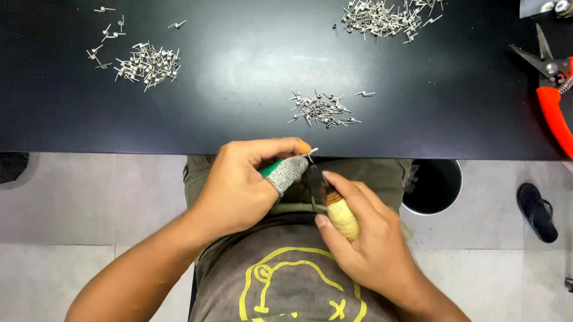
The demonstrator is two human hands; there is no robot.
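My left hand [245, 185] is closed near the table's front edge. Its thumb wears a grey knitted finger cot with a green band, and its fingertips pinch a small metal pin [312, 154]. My right hand [363, 235] grips a tool with a pale wooden handle [342, 217]; the tool's dark tip points up toward the pin. Both hands hover over my lap, just below the black table [241, 45].
Three heaps of small metal pins lie on the table: left [145, 63], middle [321, 110] and far top [388, 10]. Orange-handled pruning shears [563, 89] rest at the right. A black bin [434, 186] and a sandal [537, 211] sit on the tiled floor.
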